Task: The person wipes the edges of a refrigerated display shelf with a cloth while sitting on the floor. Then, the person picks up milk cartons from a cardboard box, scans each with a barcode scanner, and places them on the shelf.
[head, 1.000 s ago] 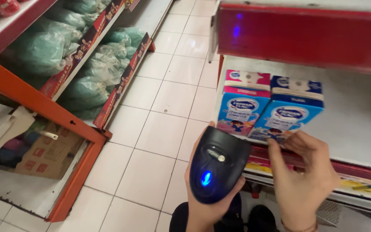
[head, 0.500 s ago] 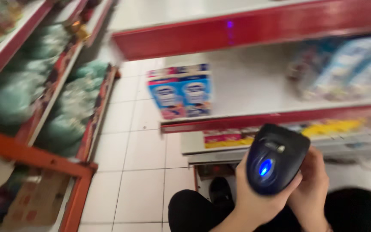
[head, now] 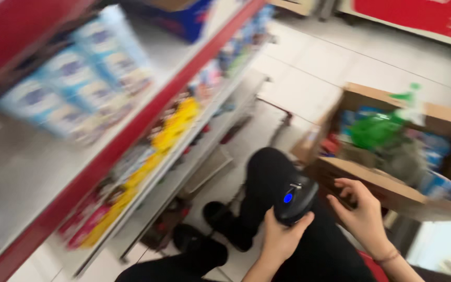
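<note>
On the far left, blurred blue-and-white cartons stand in a row on a pale shelf with a red front edge. Below it, a lower shelf shows smeared yellow and red packets. The person crouches on the white tiled floor, black shoes planted beside the shelving. The left hand is wrapped around the handle of a black handheld scanner with a glowing blue light, held over the dark-trousered knee. Just right of it, the right hand has its fingers loosely curled and holding nothing, touching the near edge of an open brown cardboard box filled with green and blue packages.
</note>
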